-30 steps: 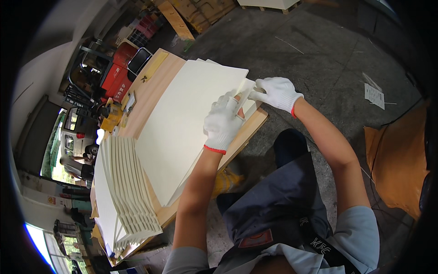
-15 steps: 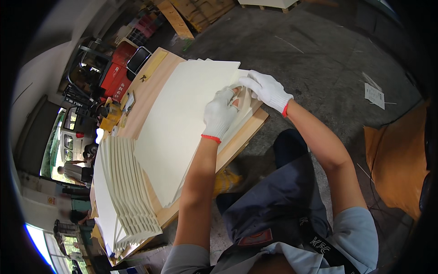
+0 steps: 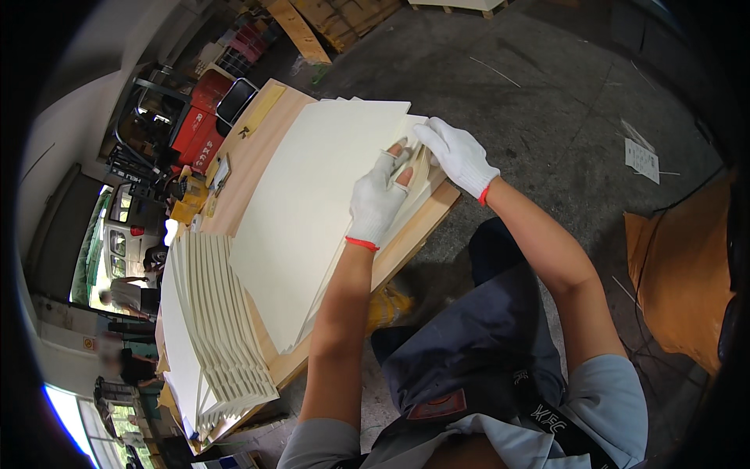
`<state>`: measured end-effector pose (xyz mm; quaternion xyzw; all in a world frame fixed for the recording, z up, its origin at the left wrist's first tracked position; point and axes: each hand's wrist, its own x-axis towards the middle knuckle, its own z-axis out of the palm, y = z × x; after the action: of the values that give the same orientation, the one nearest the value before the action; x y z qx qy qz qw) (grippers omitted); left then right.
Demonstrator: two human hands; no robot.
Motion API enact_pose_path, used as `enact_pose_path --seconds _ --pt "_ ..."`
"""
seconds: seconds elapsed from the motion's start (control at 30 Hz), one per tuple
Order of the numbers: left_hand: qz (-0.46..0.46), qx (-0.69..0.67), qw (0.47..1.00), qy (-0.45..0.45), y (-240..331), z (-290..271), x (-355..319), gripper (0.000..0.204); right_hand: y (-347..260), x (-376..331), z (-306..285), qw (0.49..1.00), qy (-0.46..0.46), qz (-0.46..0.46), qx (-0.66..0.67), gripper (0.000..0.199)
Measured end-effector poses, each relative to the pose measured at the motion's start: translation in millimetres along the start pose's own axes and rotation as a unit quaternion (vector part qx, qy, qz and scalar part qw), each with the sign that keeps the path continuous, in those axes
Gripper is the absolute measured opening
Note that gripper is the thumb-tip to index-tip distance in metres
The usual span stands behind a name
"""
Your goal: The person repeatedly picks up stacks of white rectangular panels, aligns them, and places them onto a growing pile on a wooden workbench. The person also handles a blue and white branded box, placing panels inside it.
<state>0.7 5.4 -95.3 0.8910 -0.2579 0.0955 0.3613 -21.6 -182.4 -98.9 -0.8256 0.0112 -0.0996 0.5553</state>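
A stack of large white board sheets (image 3: pixel 312 180) lies on the wooden table in front of me. My left hand (image 3: pixel 379 195), in a white glove with some fingertips bare, rests at the stack's right edge, its bent thumb and finger closed on the edge strips of the sheets. Beside it my right hand (image 3: pixel 459 156), fully gloved in white with a red cuff, has its fingers closed at the corner of the same sheets. Narrow pale edges (image 3: pixel 419 168) show lifted and bent between both hands. How many sheets each hand holds is hidden.
A second pile of white boards with notched edges (image 3: pixel 226 320) stands on the table's left part. Yellow tools (image 3: pixel 190 199) and a clipboard (image 3: pixel 221 173) lie at the far edge. A red forklift (image 3: pixel 197 129) stands beyond. Brown wrapping (image 3: pixel 683 273) is at the right.
My left hand has shifted slightly right and its bare fingertips show more. The right hand has barely moved; the pale edges between the hands have changed shape a little.
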Motion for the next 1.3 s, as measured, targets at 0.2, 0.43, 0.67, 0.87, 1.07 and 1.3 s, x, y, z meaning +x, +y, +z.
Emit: enact_pose_path --seconds 0.2,0.43,0.67,0.87,1.07,1.3 --pt "-0.025 0.03 0.998 -0.046 5 -1 1 0.032 9 4 4 0.999 0.012 -0.025 -0.039 0.052" --pt "-0.015 0.056 0.997 -0.041 10 -2 -1 0.036 7 2 4 0.999 0.021 -0.024 -0.041 0.053" --pt "-0.056 0.065 0.995 -0.044 19 -3 1 0.03 9 3 3 0.998 0.014 -0.013 -0.055 0.054" --pt "0.008 0.045 0.998 -0.031 6 -1 -1 0.027 7 1 4 0.999 0.012 -0.018 -0.035 0.051" --pt "0.023 0.071 0.997 -0.033 18 -1 -3 0.035 11 2 4 0.998 0.027 -0.015 -0.05 0.05" --pt "0.03 0.044 0.998 -0.023 9 1 -1 0.036 13 4 5 0.999 0.028 -0.024 -0.033 0.05"
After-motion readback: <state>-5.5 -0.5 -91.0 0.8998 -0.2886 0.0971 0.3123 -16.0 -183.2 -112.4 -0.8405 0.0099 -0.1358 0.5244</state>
